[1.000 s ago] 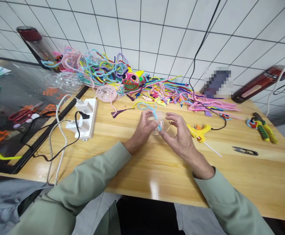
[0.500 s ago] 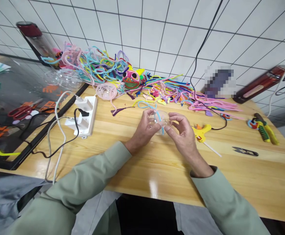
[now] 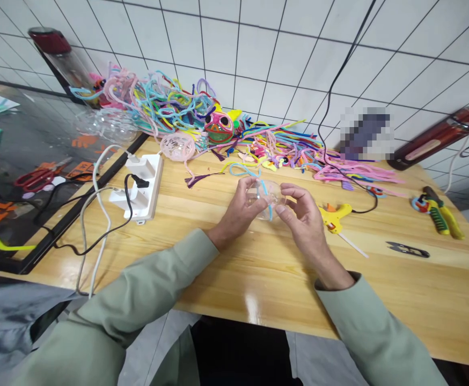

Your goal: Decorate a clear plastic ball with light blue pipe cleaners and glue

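Between my hands is a clear plastic ball point(image 3: 275, 194), with a light-blue pipe cleaner point(image 3: 265, 187) laid across its face. The pipe cleaner's loose end loops away beyond the ball. My left hand point(image 3: 243, 208) is closed around the ball's left side, its thumb by the blue strand. On the other side, my right hand point(image 3: 303, 213) curves its fingers and thumb about the ball's right edge. A yellow glue gun point(image 3: 336, 217) lies just right of my right hand, a white glue stick poking from it.
Colourful pipe cleaners point(image 3: 174, 110) heap along the wall, near a decorated ball point(image 3: 219, 127) and a pink-wrapped ball point(image 3: 177, 146). A power strip point(image 3: 151, 195) with cables sits left. Thread snips point(image 3: 408, 249), pliers point(image 3: 439, 214) and a red flask point(image 3: 435, 140) are right. Scissors point(image 3: 41, 178) lie far left.
The view has shifted slightly. My right thumb has drawn back a little from the blue pipe cleaner; both hands stay at the ball.
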A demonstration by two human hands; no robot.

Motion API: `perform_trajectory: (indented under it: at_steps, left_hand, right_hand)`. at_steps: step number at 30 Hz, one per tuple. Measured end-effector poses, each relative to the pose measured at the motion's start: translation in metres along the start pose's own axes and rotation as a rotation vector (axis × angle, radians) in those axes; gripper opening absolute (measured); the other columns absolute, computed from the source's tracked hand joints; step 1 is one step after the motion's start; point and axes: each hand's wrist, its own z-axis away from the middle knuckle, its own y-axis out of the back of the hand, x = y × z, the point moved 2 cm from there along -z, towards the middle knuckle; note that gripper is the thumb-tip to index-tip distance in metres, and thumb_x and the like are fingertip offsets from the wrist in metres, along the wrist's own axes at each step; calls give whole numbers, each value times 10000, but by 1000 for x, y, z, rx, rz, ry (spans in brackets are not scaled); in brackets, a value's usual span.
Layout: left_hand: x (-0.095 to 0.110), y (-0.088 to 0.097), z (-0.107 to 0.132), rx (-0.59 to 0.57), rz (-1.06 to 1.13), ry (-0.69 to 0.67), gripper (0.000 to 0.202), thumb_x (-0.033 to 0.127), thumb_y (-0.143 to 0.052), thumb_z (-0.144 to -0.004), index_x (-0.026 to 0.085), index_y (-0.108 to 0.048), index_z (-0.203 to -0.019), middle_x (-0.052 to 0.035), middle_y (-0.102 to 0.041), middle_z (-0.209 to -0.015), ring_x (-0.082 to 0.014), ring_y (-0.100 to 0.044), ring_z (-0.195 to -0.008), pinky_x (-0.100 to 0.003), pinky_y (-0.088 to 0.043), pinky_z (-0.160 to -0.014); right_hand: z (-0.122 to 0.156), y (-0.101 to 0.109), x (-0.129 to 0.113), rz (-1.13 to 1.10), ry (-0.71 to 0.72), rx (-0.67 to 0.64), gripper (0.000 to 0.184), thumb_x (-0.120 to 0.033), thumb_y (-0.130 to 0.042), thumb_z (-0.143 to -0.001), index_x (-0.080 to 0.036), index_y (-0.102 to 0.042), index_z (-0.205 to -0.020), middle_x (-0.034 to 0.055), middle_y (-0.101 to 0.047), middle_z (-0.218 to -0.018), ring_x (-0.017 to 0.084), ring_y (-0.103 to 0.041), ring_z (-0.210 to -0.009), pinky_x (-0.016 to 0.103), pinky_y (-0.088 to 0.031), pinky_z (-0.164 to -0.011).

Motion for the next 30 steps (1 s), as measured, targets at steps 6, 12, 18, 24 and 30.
perform_trajectory:
  at_steps: [6,12,18,24,30]
  left_hand:
    - [0,1,-2,16,20,2,530,481,-764,-871,247,-479,-1251,-102,-597,-1376,-281,-573,-1325,-393,-536,-1012]
    - [-4,2,-3,-5,43,16,485,463,-728,-899,240,-479,-1250,-105,-607,-1394,-281,-567,-1350,-403,-512,-1034]
    - [-5,2,-1,-24,15,22,476,448,-734,-910,238,-485,-1257,-101,-598,-1416,-275,-550,-1380,-385,-502,-1039]
    - [-6,2,-3,-4,77,61,503,490,-746,-898,239,-495,-1255,-66,-645,-1291,-228,-643,-1157,-346,-514,-946]
    - [-9,5,-5,23,92,54,476,463,-754,-890,240,-515,-1237,-41,-666,-1200,-216,-643,-1139,-335,-512,-950]
  right_hand:
    - [-1,3,1,65,43,-7,298,-432,-713,-967,-306,-639,-1226,99,-664,-1434,298,-606,-1386,501,-551,-1061]
    - [0,2,-2,83,60,-29,332,-407,-725,-954,-307,-643,-1260,98,-655,-1449,302,-603,-1389,499,-547,-1051]
    - [-1,1,-2,107,27,40,322,-456,-756,-919,-291,-642,-1172,107,-694,-1366,314,-643,-1325,488,-573,-989]
    - [1,1,-5,164,93,-33,405,-459,-737,-931,-310,-598,-1281,117,-641,-1455,319,-599,-1390,517,-560,-1042]
    - [2,0,-6,270,188,-70,514,-400,-770,-915,-321,-554,-1375,134,-610,-1492,341,-578,-1409,555,-560,-1048]
